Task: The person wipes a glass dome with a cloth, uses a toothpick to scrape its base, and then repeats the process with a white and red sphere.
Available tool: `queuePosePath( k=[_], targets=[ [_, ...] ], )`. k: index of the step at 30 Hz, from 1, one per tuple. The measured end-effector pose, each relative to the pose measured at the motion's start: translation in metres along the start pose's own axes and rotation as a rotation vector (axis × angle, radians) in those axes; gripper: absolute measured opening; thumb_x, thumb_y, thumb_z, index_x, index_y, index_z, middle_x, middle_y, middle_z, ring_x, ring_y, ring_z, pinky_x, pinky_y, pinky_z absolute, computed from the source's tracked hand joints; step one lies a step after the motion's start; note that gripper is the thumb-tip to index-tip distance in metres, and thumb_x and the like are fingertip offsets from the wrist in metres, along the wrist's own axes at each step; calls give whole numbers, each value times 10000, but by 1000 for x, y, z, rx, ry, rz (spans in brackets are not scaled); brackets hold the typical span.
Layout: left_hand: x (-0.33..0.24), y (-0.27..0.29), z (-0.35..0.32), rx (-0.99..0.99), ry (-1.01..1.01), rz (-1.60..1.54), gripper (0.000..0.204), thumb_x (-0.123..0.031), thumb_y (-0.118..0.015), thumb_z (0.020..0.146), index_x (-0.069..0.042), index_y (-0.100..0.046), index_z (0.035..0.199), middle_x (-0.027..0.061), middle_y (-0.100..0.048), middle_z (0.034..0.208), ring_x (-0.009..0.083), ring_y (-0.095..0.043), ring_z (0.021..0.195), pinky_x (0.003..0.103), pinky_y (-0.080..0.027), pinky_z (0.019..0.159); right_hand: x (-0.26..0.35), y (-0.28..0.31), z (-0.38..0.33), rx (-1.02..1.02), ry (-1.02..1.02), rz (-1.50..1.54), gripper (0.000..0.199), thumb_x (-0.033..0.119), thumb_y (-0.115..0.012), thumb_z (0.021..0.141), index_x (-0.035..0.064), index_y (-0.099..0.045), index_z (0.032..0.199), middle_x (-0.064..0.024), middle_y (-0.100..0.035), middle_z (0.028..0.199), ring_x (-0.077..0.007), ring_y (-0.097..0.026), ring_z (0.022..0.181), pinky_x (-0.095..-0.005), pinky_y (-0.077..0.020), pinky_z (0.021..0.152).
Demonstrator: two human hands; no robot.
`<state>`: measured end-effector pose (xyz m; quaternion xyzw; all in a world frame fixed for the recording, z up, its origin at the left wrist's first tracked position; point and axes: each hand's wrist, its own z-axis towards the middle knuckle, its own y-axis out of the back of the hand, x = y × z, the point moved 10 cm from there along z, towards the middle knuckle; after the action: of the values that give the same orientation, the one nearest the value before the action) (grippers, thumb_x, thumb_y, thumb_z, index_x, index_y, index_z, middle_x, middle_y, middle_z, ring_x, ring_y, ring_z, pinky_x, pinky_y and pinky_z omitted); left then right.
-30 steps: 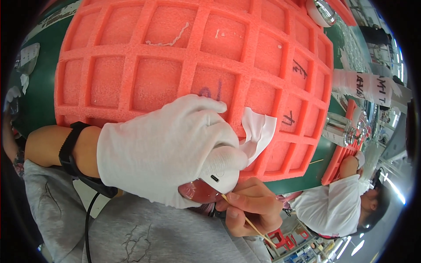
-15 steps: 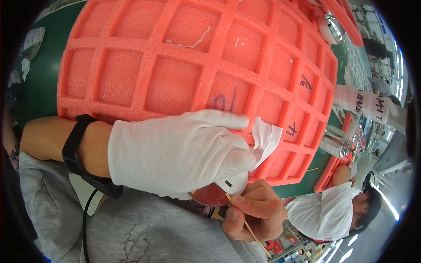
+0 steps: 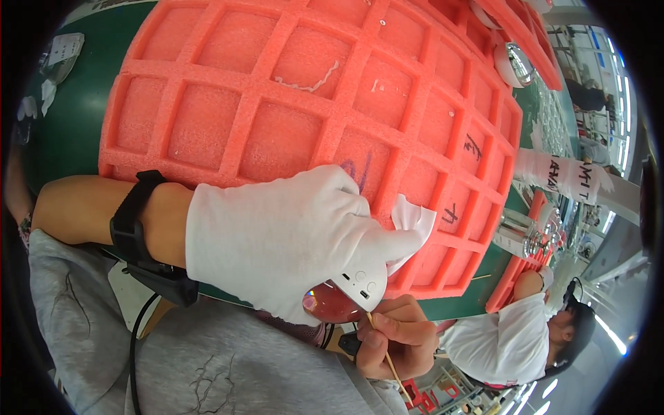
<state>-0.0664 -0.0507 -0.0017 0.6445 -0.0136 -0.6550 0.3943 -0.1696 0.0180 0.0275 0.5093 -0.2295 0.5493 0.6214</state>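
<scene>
My left hand (image 3: 283,242), in a white glove with a black strap on the wrist, is closed around a small white device with buttons (image 3: 360,285) that has a shiny red rounded underside (image 3: 330,304). A white tissue (image 3: 409,223) sticks out from the glove's fingers over the foam. My bare right hand (image 3: 394,337) is just below, pinching a thin wooden stick (image 3: 384,353) whose tip touches the lower edge of the device. Behind both hands lies a large orange foam tray (image 3: 277,104) with square compartments.
The foam tray rests on a green table (image 3: 69,117). More orange trays (image 3: 515,277) and shiny round parts (image 3: 515,62) lie to the right. Another person in a white top (image 3: 505,339) sits at lower right. My grey clothing (image 3: 207,366) fills the bottom.
The view has tilted and drawn closer. My gloved left hand has turned slightly with the device, and my right hand with the stick stays pressed under it.
</scene>
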Motion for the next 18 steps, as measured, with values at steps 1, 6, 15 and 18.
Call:
queuePosePath(
  k=[1,6,15,18],
  targets=[
    [0,3,-1,-46,10,-45,729,-239,-831,665,-69,-550,1315,62,-650,908,243,-619,839,350,-441,836,0,1,-1,2,0,1,144,-125,-589,821,-97,-558,959,-121,-597,675,-141,-546,571,-233,-470,538],
    [-9,-8,-5,34,-34,298,625,-241,-776,725,-38,-568,1278,44,-623,820,202,-623,816,317,-422,849,-2,5,-5,-45,-46,3,218,-116,-697,690,-87,-610,888,-141,-619,629,-212,-569,490,-295,-467,456],
    [-27,-8,1,125,-56,630,267,-218,-635,839,-34,-649,1032,35,-576,840,184,-609,848,376,-475,803,0,3,2,-40,81,33,246,-132,-710,693,-94,-626,922,-151,-643,665,-214,-583,512,-301,-476,463],
    [-13,-9,4,174,1,493,250,-232,-677,814,-48,-646,980,47,-581,867,217,-603,869,403,-488,791,-5,-3,6,57,58,57,180,-142,-578,806,-133,-575,985,-161,-626,705,-187,-596,566,-283,-493,570]
  ],
)
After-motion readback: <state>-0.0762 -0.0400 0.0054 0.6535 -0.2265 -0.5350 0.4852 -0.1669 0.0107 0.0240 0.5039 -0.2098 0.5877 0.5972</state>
